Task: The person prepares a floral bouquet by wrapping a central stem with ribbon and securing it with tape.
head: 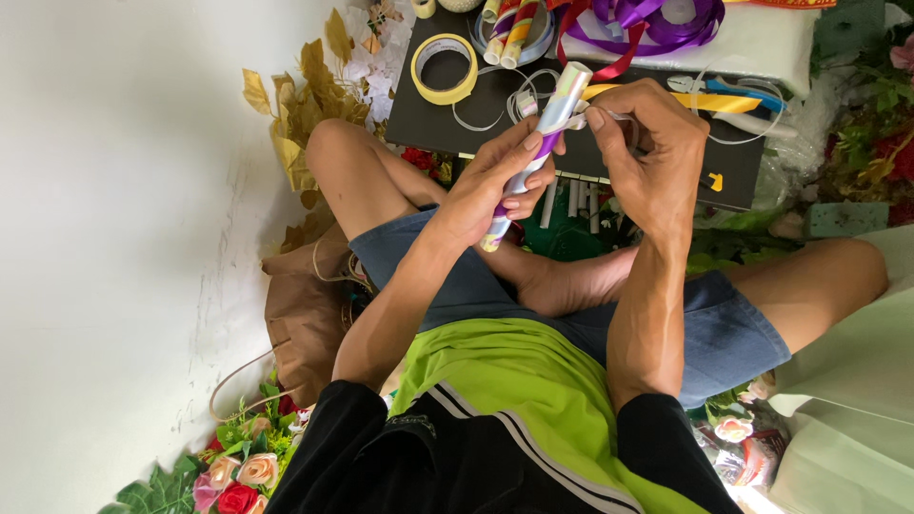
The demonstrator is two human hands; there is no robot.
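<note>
Both hands met over a small black counter (433, 124) as a person sat cross-legged on the floor. Left hand (495, 186) was closed around a slim roll (538, 152) wrapped in striped, pastel paper, holding it tilted with its top end pointing away from the body. Right hand (647, 157) pinched a clear strip (533, 90) against the roll just below that top end, forefinger and thumb pressed together on it.

Paper already covered the roll along the whole visible length, so the wrapping looked largely done; judging by the loose strip curling off beyond the fingers, the fastening near the top seemed unfinished. Whether the lower end was sealed could not be told, since the left palm hid it.

Beyond the hands lay a yellow tape ring (444, 69), more wrapped rolls (509, 33) standing in a clear holder, and a heap of purple and red ribbon (647, 24). Blue-handled pliers (728, 90) rested just past the right hand. Gold leaves (300, 95) spread to the left of the counter, and fabric roses (243, 471) lay near the left elbow.
</note>
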